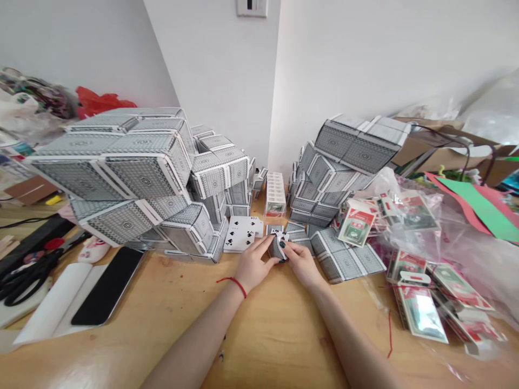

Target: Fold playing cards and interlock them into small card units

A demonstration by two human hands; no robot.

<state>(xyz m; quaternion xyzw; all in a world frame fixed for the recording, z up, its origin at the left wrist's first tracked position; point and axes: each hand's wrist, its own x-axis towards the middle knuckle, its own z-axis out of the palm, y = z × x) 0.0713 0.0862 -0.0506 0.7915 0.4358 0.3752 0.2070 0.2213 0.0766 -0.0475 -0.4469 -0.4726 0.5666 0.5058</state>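
At the middle of the desk my left hand point(255, 263) and my right hand point(300, 261) meet around a small piece made of playing cards point(277, 249), patterned grey outside with white faces showing. Both hands have their fingers closed on it. A red string bracelet circles my left wrist. Just left of the hands lies a face-up pile of loose playing cards point(239, 233), with spades on top. Right beside my right hand are flat grey card blocks point(344, 256), and more card pieces sit partly hidden behind the fingers.
Stacked card boxes rise at left point(138, 167) and right point(348, 146). A row of card packs point(275, 194) stands behind. Card cases point(421, 310) and plastic wrap crowd the right. A black phone point(107, 286), white paper and scissors point(30, 278) lie left.
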